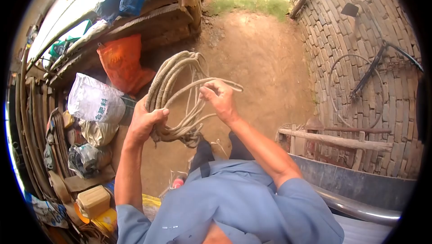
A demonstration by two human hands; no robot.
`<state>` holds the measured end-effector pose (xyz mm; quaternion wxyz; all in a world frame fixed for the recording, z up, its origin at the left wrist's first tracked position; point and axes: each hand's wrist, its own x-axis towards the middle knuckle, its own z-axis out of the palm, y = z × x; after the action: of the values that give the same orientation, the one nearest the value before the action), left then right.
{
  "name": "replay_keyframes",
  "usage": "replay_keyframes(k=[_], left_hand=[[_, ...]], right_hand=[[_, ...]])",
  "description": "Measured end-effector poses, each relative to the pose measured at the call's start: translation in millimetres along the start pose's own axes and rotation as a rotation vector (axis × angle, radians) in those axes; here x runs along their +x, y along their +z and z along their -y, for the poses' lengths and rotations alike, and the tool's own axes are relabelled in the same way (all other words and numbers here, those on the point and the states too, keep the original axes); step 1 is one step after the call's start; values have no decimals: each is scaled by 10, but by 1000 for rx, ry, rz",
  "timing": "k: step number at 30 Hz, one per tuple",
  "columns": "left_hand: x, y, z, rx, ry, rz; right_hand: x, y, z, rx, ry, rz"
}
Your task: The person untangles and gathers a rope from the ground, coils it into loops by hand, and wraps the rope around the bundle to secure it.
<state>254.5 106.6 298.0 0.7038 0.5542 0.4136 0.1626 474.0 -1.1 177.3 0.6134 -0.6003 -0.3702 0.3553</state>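
Observation:
A thick, pale rope (168, 80) hangs in several loose loops in front of my body. My left hand (146, 122) is closed around the left side of the coil, thumb across the strands. On the right, my right hand (219, 100) has its fingers curled together at a strand of the same rope, and a short bend of it sticks out beyond the knuckles. The lower loops droop close to my legs. Part of the grip of each hand is hidden by the fingers.
An orange sack (121, 62) and a white printed sack (96, 100) stand at the left beside stacked timber (153, 19). A yellowish jerrycan (93, 201) is lower left. On the right are a brick wall (333, 64), a wooden frame (337, 139) and a metal bar (355, 208).

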Motion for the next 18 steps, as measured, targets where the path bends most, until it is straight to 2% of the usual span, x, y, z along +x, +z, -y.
replay_keyframes(k=[1, 3, 5, 6, 7, 9, 13, 15, 17, 18], left_hand=[[-11, 0, -15, 1, 0, -2], [8, 10, -45, 21, 0, 15], [5, 25, -60, 32, -14, 35], [6, 28, -70, 41, -29, 49], [8, 39, -83, 40, -26, 47], [-3, 62, -107, 61, -5, 74], [-43, 71, -199, 61, -42, 64], [-54, 52, -220, 33, -45, 82], [-31, 1, -176, 0, -42, 74], [-11, -18, -162, -11, -28, 83]], right_hand=[[-35, -11, 111, -143, -158, -80], [-41, 26, 212, -201, -130, -129], [2, 47, 204, -399, -172, -202], [63, 69, 168, -479, -284, -225], [138, 84, 114, -478, -287, -224], [307, 132, 1, -723, -483, -202], [655, 134, -131, -612, -592, -202], [768, 55, -70, -602, -550, -172], [802, -18, 72, -380, -261, 30], [796, 23, 137, -270, -317, 9]])
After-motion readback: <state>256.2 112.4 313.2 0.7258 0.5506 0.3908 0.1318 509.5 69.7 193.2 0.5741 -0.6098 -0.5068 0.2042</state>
